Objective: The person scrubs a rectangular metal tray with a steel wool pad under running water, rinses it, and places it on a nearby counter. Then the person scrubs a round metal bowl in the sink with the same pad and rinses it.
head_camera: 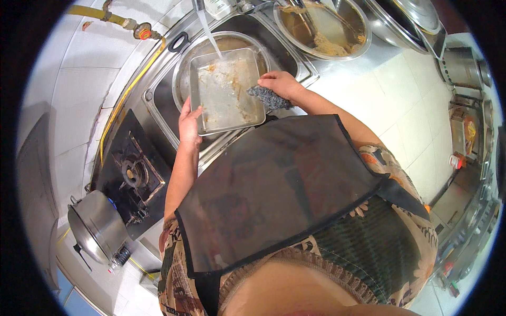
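Observation:
My left hand (190,121) grips the left side of a rectangular metal pan (233,94), thumb over the rim. Brown residue and whitish specks mark the pan's inside. Water from a faucet (199,4) runs into its far end. At the pan's right rim, my right hand (282,86) holds a grey steel-wool scourer (270,98). The pan is held over a large round metal basin (182,75) in the left bowl of a stainless-steel sink (164,100). The pan hides much of that basin.
Right of the sink stands a large metal bowl (365,35) with brownish residue and utensils. A gas burner (132,173) and a lidded metal pot (97,229) are at left. A yellow hose (126,93) runs along the wall. Black scissors handles (178,41) show by the sink.

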A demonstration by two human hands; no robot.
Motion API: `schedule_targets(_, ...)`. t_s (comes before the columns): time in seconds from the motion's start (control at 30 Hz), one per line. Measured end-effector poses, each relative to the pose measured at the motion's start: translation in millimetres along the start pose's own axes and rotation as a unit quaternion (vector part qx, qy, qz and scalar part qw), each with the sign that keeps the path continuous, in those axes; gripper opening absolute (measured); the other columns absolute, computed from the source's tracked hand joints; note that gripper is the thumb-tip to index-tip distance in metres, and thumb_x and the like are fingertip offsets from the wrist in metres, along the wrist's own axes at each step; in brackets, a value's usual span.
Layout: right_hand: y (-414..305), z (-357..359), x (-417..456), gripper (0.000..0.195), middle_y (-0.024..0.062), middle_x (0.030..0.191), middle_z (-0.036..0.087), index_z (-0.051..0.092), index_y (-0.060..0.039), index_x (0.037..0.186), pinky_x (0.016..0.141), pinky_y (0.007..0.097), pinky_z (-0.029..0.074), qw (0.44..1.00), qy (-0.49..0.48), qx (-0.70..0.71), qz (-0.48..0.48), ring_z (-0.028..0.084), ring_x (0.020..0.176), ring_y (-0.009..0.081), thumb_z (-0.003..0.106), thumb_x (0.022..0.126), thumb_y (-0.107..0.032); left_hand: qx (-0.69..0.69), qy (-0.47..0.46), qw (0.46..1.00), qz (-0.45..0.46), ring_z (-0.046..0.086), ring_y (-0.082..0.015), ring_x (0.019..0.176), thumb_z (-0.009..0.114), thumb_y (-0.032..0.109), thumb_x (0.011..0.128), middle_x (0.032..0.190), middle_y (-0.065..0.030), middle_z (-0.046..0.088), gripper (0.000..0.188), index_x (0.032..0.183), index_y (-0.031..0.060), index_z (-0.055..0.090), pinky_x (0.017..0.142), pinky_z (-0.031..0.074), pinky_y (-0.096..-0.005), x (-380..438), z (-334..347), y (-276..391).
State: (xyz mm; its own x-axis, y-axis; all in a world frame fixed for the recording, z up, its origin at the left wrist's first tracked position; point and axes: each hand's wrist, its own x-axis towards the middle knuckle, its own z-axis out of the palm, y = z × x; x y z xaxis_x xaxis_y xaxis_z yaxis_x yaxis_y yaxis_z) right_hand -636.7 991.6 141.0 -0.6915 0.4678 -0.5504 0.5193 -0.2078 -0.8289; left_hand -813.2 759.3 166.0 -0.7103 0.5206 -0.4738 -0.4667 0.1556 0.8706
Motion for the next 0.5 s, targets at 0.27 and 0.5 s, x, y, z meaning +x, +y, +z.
schedule_targets(0.27, -2, 51, 32, 0.041, 0.0073, 0.102, 0.066, 0.064, -0.0003, 0.112, 0.079, 0.0272, 0.047, 0.992, -0.128, -0.019, -0.011, 0.06, 0.088, 0.0149, 0.069, 0.08, -0.026, 0.167, 0.026, 0.98, 0.107, 0.057, -0.0153, 0.104, 0.051, -0.004, 0.084, 0.121, -0.0098, 0.058, 0.053, 0.136, 0.0036, 0.044, 0.091, 0.042, -0.0263, -3, -27, 53)
schedule_targets(0.5, 1, 79, 56, 0.029, 0.0059, 0.095, 0.066, 0.066, -0.0027, 0.104, 0.077, 0.0275, 0.047, 0.986, -0.165, 0.017, 0.005, 0.059, 0.086, 0.0132, 0.064, 0.085, -0.025, 0.57, 0.115, 0.8, 0.151, 0.063, -0.0282, 0.081, 0.054, 0.016, 0.083, 0.09, -0.0129, 0.063, 0.056, 0.135, 0.0364, 0.045, 0.078, 0.049, -0.0371, -18, -21, 104)
